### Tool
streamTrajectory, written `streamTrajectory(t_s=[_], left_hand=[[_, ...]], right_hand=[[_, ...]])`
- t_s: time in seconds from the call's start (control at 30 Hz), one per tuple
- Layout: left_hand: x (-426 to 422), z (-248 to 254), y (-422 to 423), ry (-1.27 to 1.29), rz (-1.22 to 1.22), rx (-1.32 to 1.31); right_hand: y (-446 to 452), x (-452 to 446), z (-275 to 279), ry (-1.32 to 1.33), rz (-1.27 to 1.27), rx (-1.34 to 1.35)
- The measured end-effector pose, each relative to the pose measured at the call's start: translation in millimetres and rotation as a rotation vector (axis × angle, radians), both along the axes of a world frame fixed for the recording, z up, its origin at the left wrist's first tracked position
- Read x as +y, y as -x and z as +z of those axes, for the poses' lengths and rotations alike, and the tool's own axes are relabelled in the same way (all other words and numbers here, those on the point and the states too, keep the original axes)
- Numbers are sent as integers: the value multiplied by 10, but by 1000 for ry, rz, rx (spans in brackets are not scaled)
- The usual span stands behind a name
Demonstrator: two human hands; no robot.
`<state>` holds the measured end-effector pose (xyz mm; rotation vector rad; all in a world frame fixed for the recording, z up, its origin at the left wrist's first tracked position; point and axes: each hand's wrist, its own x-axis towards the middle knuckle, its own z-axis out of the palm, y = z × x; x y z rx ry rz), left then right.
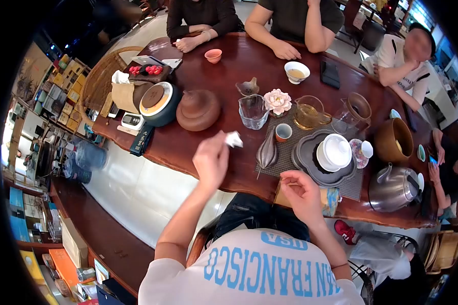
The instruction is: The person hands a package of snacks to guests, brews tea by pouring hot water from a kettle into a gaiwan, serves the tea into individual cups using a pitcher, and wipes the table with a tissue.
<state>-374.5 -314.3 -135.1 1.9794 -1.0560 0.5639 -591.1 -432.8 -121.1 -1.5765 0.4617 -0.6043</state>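
Observation:
My left hand (212,158) is raised over the table's near edge, its fingertips pinched on a crumpled white tissue (234,140). My right hand (301,195) hovers at the edge, loosely curled with a gap between thumb and fingers; nothing shows in it. Under and beside it lies a folded patterned cloth (331,201). Just beyond stands a white lidded gaiwan (335,151) on a dark scalloped tray (303,156). Between my hands are a dark pod-shaped ornament (267,154) and a small cup (283,132). A clear glass pitcher (253,113) stands past the tissue.
A brown clay pot (198,111) and a round dark-blue container (159,104) stand left. On the right are a steel kettle (392,188) and a wooden bowl (393,140). An amber glass pitcher (310,113) sits near a pink flower (278,101). Several people sit around the table.

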Motion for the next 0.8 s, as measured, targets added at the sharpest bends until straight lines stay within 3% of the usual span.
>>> streamTrajectory(t_s=[0.17,0.4,0.5,0.63,0.8], left_hand=[[-423,-379,-509,-320,96,-392],[-376,-248,-248,-622,-166,-344],[-162,-186,-173,-494,-408,-400],[272,-110,-134,-503,-635,-331],[516,-147,-344,-366,-418,-323]], right_hand=[[124,23,135,-84,213,137],[305,-16,59,-181,420,175],[346,-54,48,-162,462,169],[536,-106,-6,-299,440,147],[1105,-143,-169,-417,303,111]])
